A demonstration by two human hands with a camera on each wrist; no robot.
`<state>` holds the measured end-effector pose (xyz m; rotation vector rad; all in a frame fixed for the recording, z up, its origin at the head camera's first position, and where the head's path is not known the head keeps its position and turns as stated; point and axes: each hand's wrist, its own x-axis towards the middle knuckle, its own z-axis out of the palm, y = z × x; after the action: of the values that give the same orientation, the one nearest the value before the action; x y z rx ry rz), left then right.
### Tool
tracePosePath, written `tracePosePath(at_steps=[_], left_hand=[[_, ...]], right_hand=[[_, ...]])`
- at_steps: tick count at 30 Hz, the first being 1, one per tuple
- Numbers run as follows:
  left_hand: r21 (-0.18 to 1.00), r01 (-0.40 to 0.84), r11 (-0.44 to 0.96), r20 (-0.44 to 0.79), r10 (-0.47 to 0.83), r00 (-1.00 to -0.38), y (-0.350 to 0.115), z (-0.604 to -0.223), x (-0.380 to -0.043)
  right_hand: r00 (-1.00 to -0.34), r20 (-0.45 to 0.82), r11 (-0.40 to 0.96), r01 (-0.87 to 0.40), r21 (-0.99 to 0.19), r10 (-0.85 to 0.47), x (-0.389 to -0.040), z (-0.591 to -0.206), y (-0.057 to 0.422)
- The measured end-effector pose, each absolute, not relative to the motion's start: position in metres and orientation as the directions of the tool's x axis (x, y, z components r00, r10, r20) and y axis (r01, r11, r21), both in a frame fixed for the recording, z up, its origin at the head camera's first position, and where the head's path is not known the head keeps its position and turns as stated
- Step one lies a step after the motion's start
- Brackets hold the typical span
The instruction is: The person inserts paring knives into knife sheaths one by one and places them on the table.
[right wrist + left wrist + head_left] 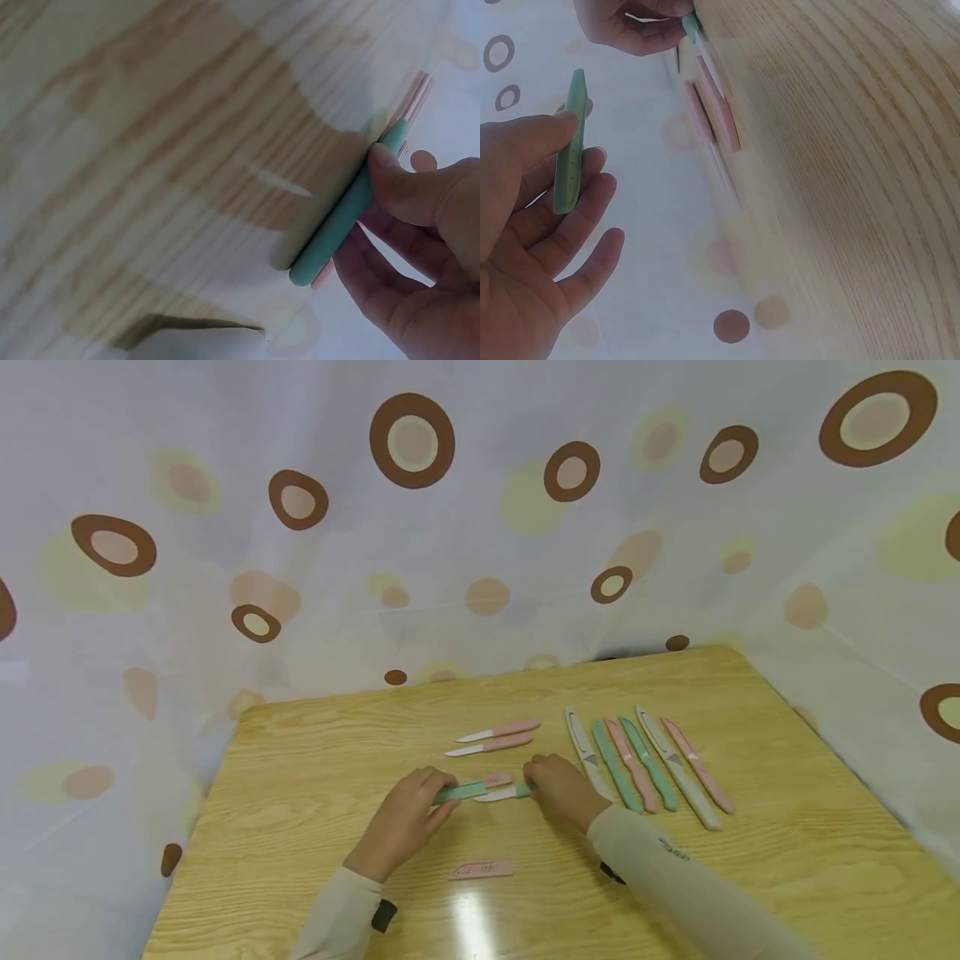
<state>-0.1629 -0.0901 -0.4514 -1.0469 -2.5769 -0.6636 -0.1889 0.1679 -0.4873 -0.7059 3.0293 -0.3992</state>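
Note:
My left hand (405, 817) pinches a green knife sheath (463, 791) between thumb and fingers; the left wrist view shows the same green sheath (570, 150) raised off the table. Opposite it, my right hand (561, 787) grips a small knife by its green handle (345, 214). The white blade (497, 794) points left toward the sheath and is outside it. A pink sheath (498, 780) lies just behind the blade. Nearer my body lies a second pink sheath (482, 869). Beyond the hands are two pink-handled knives (508, 742) with bare white blades.
To the right, several sheathed knives lie side by side, among them a green one (617, 767), a pink one (697, 766) and a long grey-white one (677, 768). The wooden table (315, 752) meets a dotted cloth (330, 610) at its back edge.

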Motion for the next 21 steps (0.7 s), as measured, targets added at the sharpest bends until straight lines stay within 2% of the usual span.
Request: tracePosePath(at_steps=[8, 13, 21], left_hand=[[0.308, 0.714, 0.628, 0.408, 0.591, -0.696, -0.0891, -0.4548, -0.1636], [0.314, 0.724, 0.614, 0.413, 0.599, -0.686, -0.0869, -0.4550, -0.1644], [0.268, 0.720, 0.640, 0.409, 0.601, -0.687, -0.0849, -0.4572, -0.1645]], right_hand=[[-0.869, 0.088, 0.850, -0.494, -0.183, -0.487, -0.1876, -0.4902, 0.1701], [-0.863, 0.063, 0.852, -0.505, -0.139, -0.501, -0.1870, -0.4882, 0.1710], [-0.859, 0.049, 0.849, -0.511, -0.135, -0.509, -0.1886, -0.4901, 0.1740]])
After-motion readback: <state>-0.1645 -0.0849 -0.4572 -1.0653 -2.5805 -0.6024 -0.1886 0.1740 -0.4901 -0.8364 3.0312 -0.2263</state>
